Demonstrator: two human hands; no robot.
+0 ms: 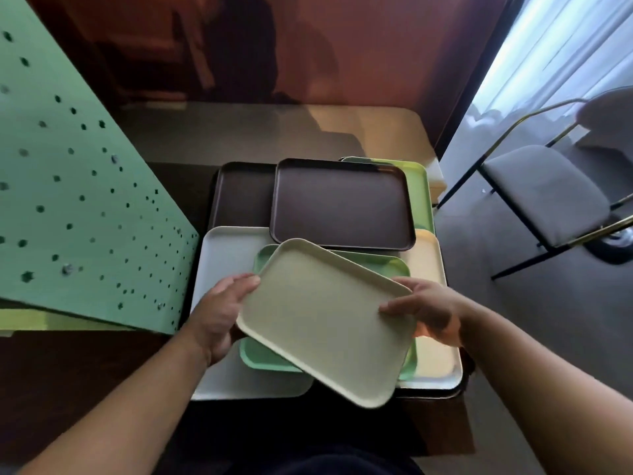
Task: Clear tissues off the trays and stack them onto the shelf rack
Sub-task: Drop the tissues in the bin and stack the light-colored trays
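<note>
We hold the beige tray (pixel 325 323) tilted above the pile, turned askew to the trays under it. Our left hand (pixel 219 313) grips its left edge, thumb on the rim and the fingers hidden underneath. Our right hand (pixel 428 310) pinches its right edge, fingertips on the inner face; the rest of that hand is blurred.

Directly below the beige tray lies a mint green tray (pixel 267 358), mostly covered by it. Left of the beige tray a pale grey tray (pixel 226 255) shows; to its right, a cream tray (pixel 435 361), partly washed out by glare. Beyond the beige tray a dark brown tray (pixel 342 204) lies on top, overlapping a second brown tray (pixel 243 197) and a light green tray (pixel 419 186), of which only a strip is visible. All rest on the dark counter (pixel 85 365).

Left of the beige tray stands a green perforated panel (pixel 78 200), cut off by the frame. Far right, a grey chair (pixel 544 193) stands on the floor.
</note>
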